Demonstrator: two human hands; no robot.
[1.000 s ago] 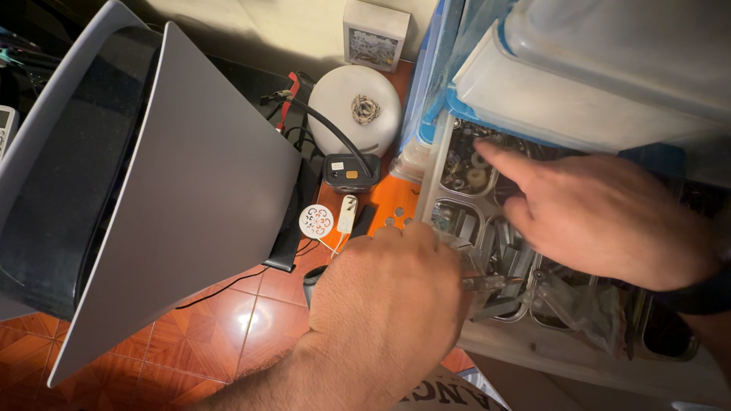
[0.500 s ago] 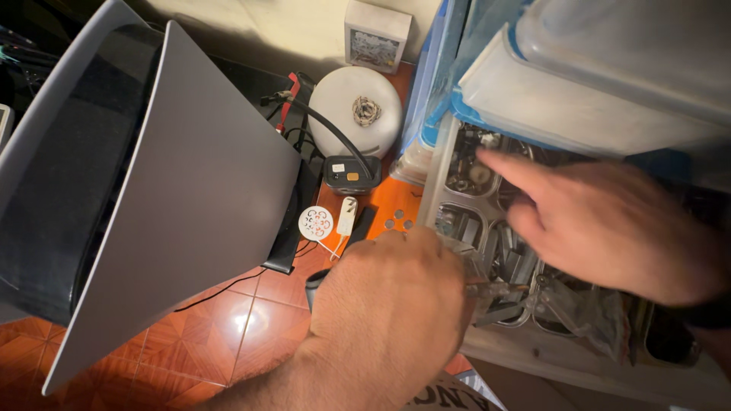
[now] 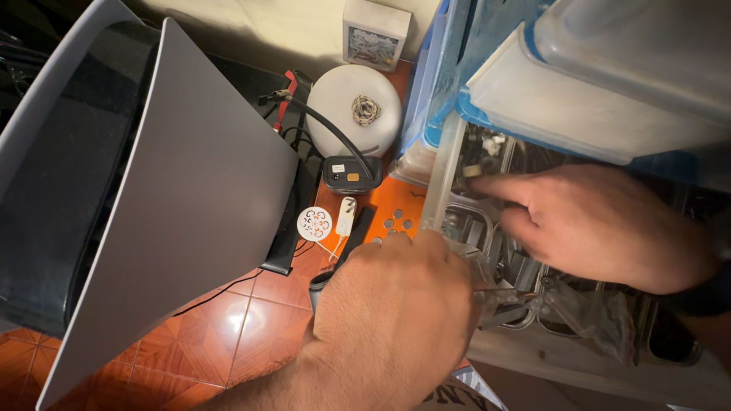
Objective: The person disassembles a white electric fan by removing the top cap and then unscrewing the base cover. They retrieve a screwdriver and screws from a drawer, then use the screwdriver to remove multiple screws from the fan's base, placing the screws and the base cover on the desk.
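My left hand (image 3: 388, 320) is closed around the near corner of a clear plastic drawer (image 3: 442, 171), its fingers curled over the wall. The drawer is pulled out of a blue-and-white plastic drawer unit (image 3: 579, 84) and holds several small metal tins (image 3: 525, 270) filled with screws and metal parts. Reaching into the drawer from the right, my right hand (image 3: 601, 224) has its index finger stretched toward the small parts in the far-left tin (image 3: 481, 148). Its other fingers are loosely curled and hold nothing that I can see. A crumpled clear plastic bag (image 3: 590, 312) lies in the drawer below that hand.
A large grey-white panel over a black body (image 3: 190, 213) fills the left side. On the red-brown tiled floor (image 3: 228, 335) lie a white round device (image 3: 354, 106), a small black box (image 3: 350, 173) with a black cable, a white disc (image 3: 314, 223) and a white box (image 3: 375, 34).
My right hand has drawn back slightly, its index finger now pointing lower, toward the far-left tin. My left hand keeps its grip on the drawer, which has slid out a little.
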